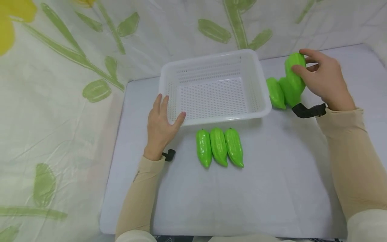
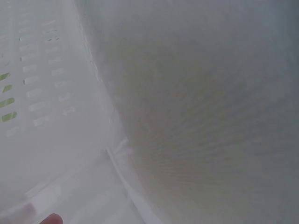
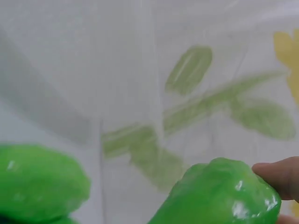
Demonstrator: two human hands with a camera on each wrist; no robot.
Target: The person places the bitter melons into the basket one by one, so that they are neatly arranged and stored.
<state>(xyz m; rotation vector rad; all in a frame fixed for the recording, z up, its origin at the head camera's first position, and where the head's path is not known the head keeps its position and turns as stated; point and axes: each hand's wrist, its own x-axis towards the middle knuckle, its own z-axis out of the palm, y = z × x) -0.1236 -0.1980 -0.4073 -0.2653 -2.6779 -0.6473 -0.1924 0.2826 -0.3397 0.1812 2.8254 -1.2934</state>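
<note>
My right hand [image 1: 325, 74] pinches a shiny green pepper [image 1: 295, 69] between thumb and fingers, raised above two more green peppers [image 1: 275, 94] lying right of the white plastic basket [image 1: 223, 119]. In the right wrist view the held pepper [image 3: 224, 196] shows its bumpy end, with a finger [image 3: 280, 175] against it. At the basket's front left corner is my left hand [image 1: 160, 129], its fingers straight and the thumb spread over the rim. The left wrist view shows the perforated basket wall [image 2: 70, 88] close up and one fingertip [image 2: 52, 219].
Three green peppers [image 1: 218, 146] lie side by side in front of the basket. All stand on a table with a pale cover [image 1: 229, 201]. Behind it and to the left hangs a white curtain [image 1: 169, 30] with painted leaves and flowers.
</note>
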